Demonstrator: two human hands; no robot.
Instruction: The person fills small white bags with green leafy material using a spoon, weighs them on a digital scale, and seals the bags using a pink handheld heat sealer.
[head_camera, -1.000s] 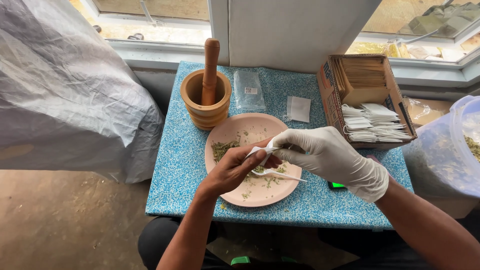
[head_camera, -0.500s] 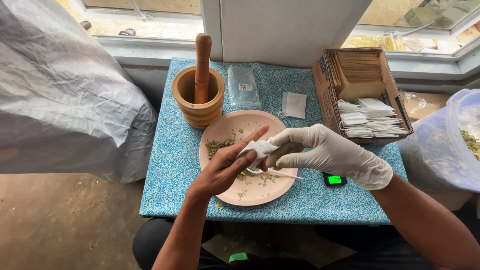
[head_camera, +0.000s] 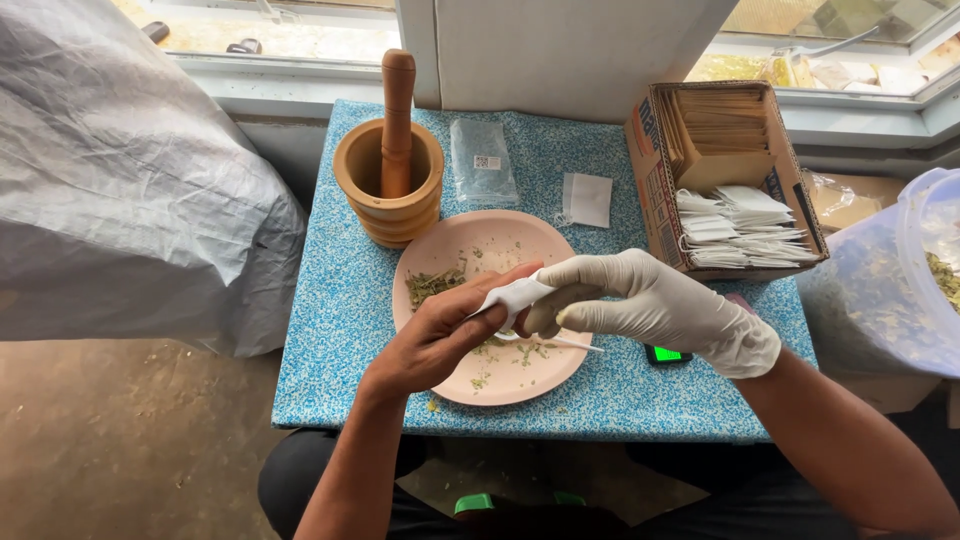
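My bare left hand (head_camera: 440, 335) and my white-gloved right hand (head_camera: 650, 305) meet over a pink plate (head_camera: 530, 372) strewn with chopped green herb. Both pinch a small white paper sachet (head_camera: 510, 297) between them, held just above the plate. A thin white stick or spoon handle (head_camera: 560, 342) pokes out under the gloved fingers. The plate's middle is hidden by my hands.
A wooden mortar with pestle (head_camera: 390, 180) stands at the back left of the blue speckled table (head_camera: 330, 340). A clear packet (head_camera: 482, 160), a flat white sachet (head_camera: 586, 199), a cardboard box of sachets (head_camera: 730, 190), a plastic tub (head_camera: 900, 290) and a small device with a green display (head_camera: 667, 354) surround it.
My hands have lifted slightly with the sachet and shifted a little toward the plate's centre. The camera view has tilted lower; nothing else moved.
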